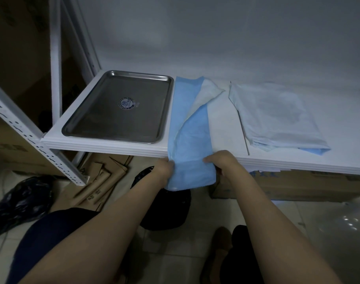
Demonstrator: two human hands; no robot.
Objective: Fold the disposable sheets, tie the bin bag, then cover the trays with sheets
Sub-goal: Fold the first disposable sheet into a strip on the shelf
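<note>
A blue disposable sheet (pixel 192 132) with a white underside lies across the white shelf (pixel 105 147) and hangs over its front edge. My left hand (pixel 163 168) pinches the sheet's left side just below the shelf edge. My right hand (pixel 220 160) grips its right side at the edge. One white corner is turned back near the rear. A bare steel tray (pixel 78 124) with a round sticker sits to the left of the sheet. A folded pale sheet (pixel 277 117) covers something on the right of the shelf.
A black bin bag (pixel 166 210) stands on the tiled floor below my hands, another black bag (pixel 19 199) lies at the left. Flattened cardboard (pixel 97 181) and a carton (pixel 298 187) sit under the shelf. A white perforated rack post (pixel 41 148) slants at the left.
</note>
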